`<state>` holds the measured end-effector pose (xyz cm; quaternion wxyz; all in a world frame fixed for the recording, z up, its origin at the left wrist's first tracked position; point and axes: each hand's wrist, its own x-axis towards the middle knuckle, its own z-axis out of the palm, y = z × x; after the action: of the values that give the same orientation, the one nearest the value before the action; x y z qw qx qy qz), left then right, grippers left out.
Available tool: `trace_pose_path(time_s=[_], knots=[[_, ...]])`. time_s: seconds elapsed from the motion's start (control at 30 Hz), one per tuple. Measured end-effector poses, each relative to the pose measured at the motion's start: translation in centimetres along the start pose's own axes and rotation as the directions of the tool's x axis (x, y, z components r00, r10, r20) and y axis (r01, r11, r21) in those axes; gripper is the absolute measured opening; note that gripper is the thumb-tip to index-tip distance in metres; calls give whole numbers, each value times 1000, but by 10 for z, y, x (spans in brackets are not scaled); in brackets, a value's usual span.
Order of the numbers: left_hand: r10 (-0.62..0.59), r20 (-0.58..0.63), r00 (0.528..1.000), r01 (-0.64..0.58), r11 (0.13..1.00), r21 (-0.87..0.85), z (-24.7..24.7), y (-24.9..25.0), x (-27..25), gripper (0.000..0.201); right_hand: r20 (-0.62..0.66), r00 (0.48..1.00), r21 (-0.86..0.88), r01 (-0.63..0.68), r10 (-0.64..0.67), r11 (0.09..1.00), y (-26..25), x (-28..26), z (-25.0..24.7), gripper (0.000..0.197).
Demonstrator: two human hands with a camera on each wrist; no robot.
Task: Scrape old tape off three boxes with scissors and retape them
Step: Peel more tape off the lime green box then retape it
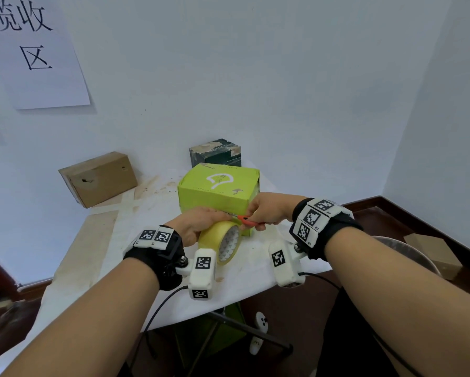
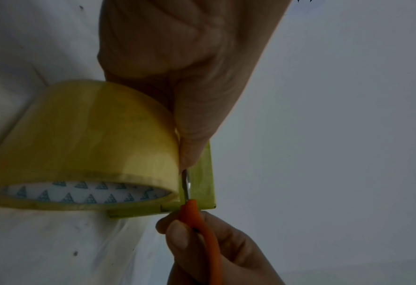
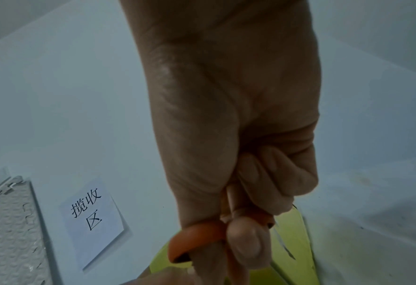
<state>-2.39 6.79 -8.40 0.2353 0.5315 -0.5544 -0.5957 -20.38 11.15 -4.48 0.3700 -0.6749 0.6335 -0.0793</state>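
Observation:
A lime-green box (image 1: pixel 217 187) stands in the middle of the white table (image 1: pixel 97 240). My left hand (image 1: pixel 198 223) grips a roll of yellowish tape (image 1: pixel 223 244) held against the box's front face; the roll (image 2: pixel 79 142) fills the left wrist view beside the box (image 2: pixel 205 183). My right hand (image 1: pixel 266 210) grips orange-handled scissors (image 1: pixel 246 219). Their metal blades (image 2: pixel 186 186) sit between the roll and the box, just below my left fingers (image 2: pixel 189 150). In the right wrist view, my curled fingers (image 3: pixel 245 244) wrap the orange handle (image 3: pixel 194 241).
A brown cardboard box (image 1: pixel 99 179) sits at the table's back left and a dark green box (image 1: pixel 216 153) with torn patches stands behind the lime one. A paper sign (image 1: pixel 29 50) hangs on the wall. A bin (image 1: pixel 408 254) and another brown box (image 1: pixel 432 254) lie to the right on the floor.

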Motion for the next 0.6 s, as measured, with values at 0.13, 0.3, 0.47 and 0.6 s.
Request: trace_pose_path(time_s=[0.13, 0.3, 0.47, 0.6], knots=[[30, -26, 999, -27, 993, 116, -11, 5, -6, 4, 67, 997, 42, -44, 41, 998, 3, 0, 2, 20], [238, -215, 947, -97, 851, 516, -48, 8, -10, 23, 134, 958, -193, -226, 254, 955, 7, -7, 3, 27], [389, -267, 882, 10, 550, 835, -72, -3, -14, 11, 188, 833, -322, -449, 521, 834, 23, -6, -5, 37], [381, -261, 887, 21, 532, 847, -70, -13, -11, 12, 171, 809, -135, -546, 562, 827, 34, -14, -8, 32]])
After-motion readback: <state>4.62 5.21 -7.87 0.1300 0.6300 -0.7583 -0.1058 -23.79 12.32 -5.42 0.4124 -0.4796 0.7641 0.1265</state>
